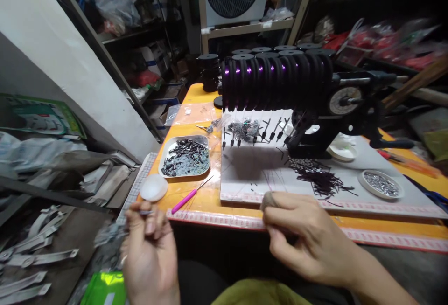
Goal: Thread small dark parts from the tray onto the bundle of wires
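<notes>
My left hand (150,253) is raised, palm up, at the table's front left edge. Its thumb and fingers are pinched around something small and thin that I cannot make out. My right hand (301,230) is closed over the front edge of the white board (241,183), thumb against index finger. A greyish cover sits on that index fingertip, and whatever the fingers grip is hidden. Between the hands lies a hook tool with a pink handle (184,201). Beyond it stands a white tray (160,165) of dark metallic cylinders and clear pieces.
A black machine (311,142) with a row of spools (273,81) of purple thread stands on the board, small black weights (254,141) hanging below. Dark thin pieces (322,181) lie loose beside a dish of silvery bits (381,185). A white round lid (154,187) sits front left.
</notes>
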`<action>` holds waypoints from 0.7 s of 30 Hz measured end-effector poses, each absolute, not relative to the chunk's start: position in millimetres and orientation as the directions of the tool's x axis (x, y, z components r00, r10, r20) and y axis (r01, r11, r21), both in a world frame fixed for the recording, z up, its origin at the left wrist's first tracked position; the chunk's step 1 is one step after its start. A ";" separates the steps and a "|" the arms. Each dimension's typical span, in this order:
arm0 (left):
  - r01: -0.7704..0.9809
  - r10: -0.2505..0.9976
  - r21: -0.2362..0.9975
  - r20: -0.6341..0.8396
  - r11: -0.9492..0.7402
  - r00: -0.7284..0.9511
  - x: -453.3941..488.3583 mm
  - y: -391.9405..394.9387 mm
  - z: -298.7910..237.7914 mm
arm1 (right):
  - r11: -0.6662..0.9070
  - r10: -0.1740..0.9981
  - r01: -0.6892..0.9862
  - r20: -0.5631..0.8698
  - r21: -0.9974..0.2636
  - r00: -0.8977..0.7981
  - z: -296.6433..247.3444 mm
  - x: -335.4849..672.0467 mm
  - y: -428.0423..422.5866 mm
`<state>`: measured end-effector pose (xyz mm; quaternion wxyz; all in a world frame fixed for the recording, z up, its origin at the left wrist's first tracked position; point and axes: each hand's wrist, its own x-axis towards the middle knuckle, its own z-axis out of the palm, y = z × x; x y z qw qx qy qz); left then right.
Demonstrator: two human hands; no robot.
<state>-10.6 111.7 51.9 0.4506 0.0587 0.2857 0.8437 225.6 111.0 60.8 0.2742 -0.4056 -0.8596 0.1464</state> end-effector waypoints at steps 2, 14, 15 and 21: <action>-0.662 0.761 0.586 -0.114 -0.467 -0.638 -15.3 110.9 53.3 | 0.598 0.790 0.745 0.374 -0.297 -0.485 58.7 233.0 119.0; -0.620 0.881 0.784 -0.268 -0.036 -0.389 37.1 95.0 38.1 | 0.486 0.846 0.839 0.371 -0.244 -0.383 60.3 224.9 126.1; -0.627 0.891 0.778 -0.267 -0.026 -0.368 40.1 94.4 38.2 | 0.527 0.830 0.777 0.407 -0.344 -0.382 64.5 219.0 121.3; -0.673 0.927 0.739 -0.283 0.046 -0.247 51.3 89.8 35.7 | 0.567 0.815 0.510 0.351 -0.647 -0.461 74.1 182.3 103.2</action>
